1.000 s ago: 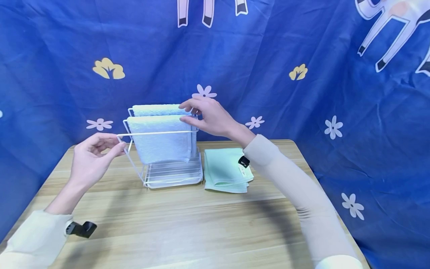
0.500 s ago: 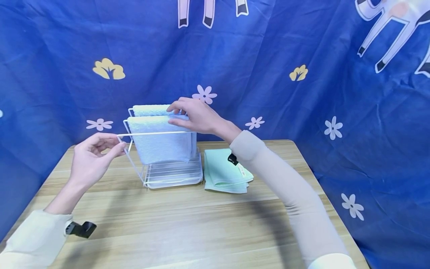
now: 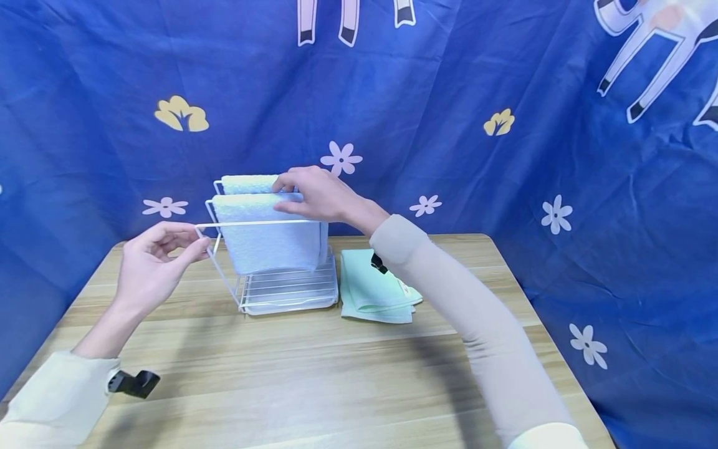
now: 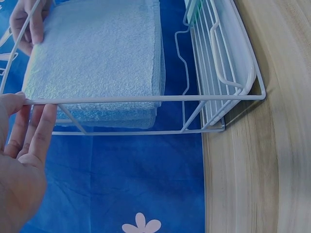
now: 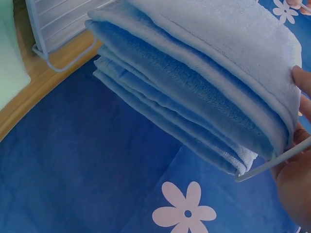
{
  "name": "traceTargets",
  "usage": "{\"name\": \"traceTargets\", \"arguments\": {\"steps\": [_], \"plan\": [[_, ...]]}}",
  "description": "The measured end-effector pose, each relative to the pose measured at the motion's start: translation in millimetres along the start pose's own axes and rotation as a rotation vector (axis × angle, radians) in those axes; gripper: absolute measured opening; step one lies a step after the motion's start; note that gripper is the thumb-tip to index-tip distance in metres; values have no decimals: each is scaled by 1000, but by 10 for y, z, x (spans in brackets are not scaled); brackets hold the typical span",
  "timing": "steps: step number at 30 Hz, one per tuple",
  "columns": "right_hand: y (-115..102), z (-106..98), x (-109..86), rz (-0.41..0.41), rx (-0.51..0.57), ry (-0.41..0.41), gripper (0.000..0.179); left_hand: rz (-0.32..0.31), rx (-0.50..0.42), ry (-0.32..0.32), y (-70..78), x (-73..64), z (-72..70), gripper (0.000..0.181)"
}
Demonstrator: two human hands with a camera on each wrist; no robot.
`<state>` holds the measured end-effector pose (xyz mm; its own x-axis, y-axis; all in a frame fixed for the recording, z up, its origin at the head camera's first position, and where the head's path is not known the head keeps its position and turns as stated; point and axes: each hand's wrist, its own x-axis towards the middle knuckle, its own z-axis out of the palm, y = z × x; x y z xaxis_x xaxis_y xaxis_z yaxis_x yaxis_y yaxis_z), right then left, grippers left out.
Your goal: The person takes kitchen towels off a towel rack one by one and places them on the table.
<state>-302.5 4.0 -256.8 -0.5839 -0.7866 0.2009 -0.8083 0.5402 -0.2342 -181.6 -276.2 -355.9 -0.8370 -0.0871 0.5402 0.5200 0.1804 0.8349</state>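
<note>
Two folded light blue towels hang side by side over a white wire rack, a front towel [image 3: 269, 234] and a rear towel [image 3: 249, 183]. My left hand [image 3: 162, 262] pinches the upper left front corner of the wire rack [image 3: 227, 274]; in the left wrist view its fingertips [image 4: 46, 121] meet the frame bar. My right hand [image 3: 322, 194] is at the top fold of the front towel, thumb on the near face and fingers behind it. In the right wrist view, the towels' layered side edges show, with part of the right hand [image 5: 296, 179] at the upper fold.
A folded mint green cloth [image 3: 370, 284] lies right of the rack, partly under my right forearm. Beneath the towels, the rack has a wire shelf with a white tray [image 3: 291, 305]. Behind the wooden table [image 3: 314, 374] hangs a blue patterned curtain [image 3: 252, 93].
My right hand has slid left along the towels' top, from the right end toward the middle, and sits slightly lower on the front towel. The left hand keeps its hold on the rack.
</note>
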Motion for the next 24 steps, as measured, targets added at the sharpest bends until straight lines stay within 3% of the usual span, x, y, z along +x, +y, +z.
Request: {"name": "traceTargets", "arguments": {"steps": [12,20,24], "plan": [[-18,26,131,63,-5,-82,45,17,-48,-6,-12,11,-4,23],[-3,41,129,64,-1,-58,42,14,78,1,-9,14,-7,22],[10,44,106,54,0,-35,38,12,68,-2,-16,19,-6,22]]}}
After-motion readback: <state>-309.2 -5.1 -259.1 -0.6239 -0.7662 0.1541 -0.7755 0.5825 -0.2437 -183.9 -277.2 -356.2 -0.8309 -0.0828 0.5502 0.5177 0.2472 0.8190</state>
